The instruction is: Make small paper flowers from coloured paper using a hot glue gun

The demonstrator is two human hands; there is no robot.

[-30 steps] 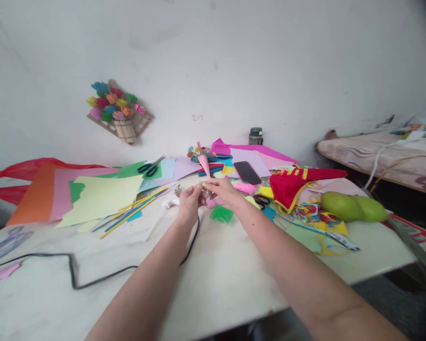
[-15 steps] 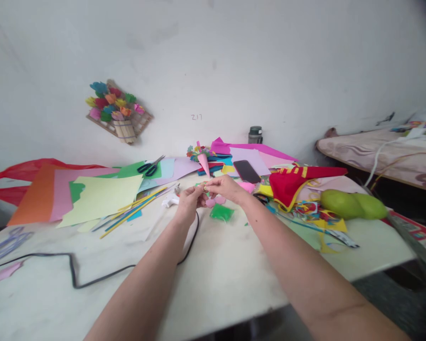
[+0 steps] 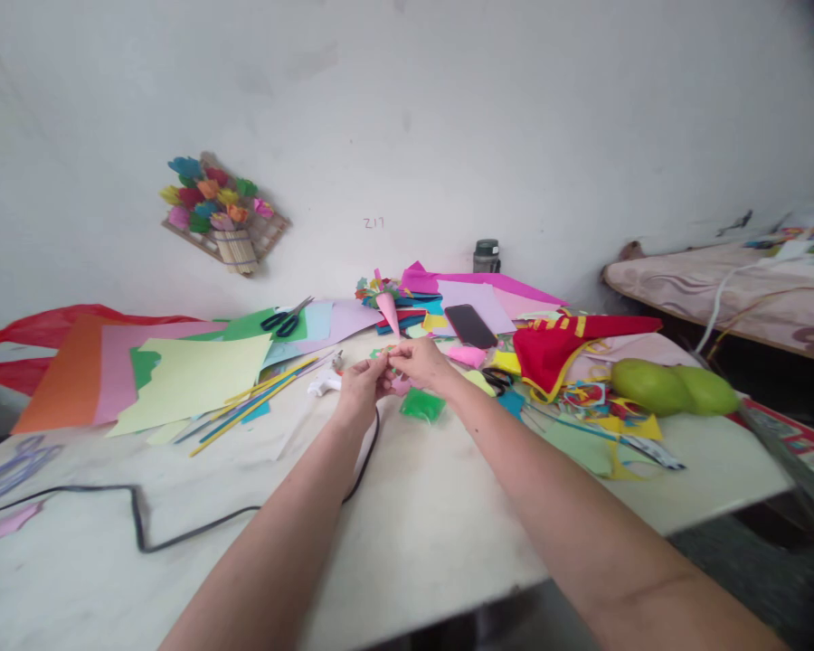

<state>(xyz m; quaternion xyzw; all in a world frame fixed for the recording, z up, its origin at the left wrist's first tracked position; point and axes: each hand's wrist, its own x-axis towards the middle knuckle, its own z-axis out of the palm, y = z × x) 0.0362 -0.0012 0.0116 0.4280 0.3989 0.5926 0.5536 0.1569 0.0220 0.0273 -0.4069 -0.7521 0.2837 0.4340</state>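
Over the middle of the white table, my left hand (image 3: 364, 383) and my right hand (image 3: 421, 362) meet with fingertips pinched together. What lies between them is too small and covered to make out. A small green packet (image 3: 421, 406) rests just below my right hand. Beside my left hand lies a white glue gun (image 3: 324, 383), its black cord (image 3: 196, 529) running left across the table. Beyond my fingers stands a pink paper cone (image 3: 388, 310) with colourful paper pieces at its top. Bits of pink paper show under my hands.
Coloured paper sheets (image 3: 196, 380) and dark-handled scissors (image 3: 285, 320) lie on the left, near yellow and blue strips (image 3: 244, 416). A phone (image 3: 470, 325), red cloth (image 3: 549, 357), green fruits (image 3: 671, 387) and paper scraps are on the right. A dark bottle (image 3: 487, 256) stands at the wall.
My right hand has shifted slightly left and down, closer to my left fingertips. A pale yellow-green piece now shows past my right wrist. The view has moved a little.
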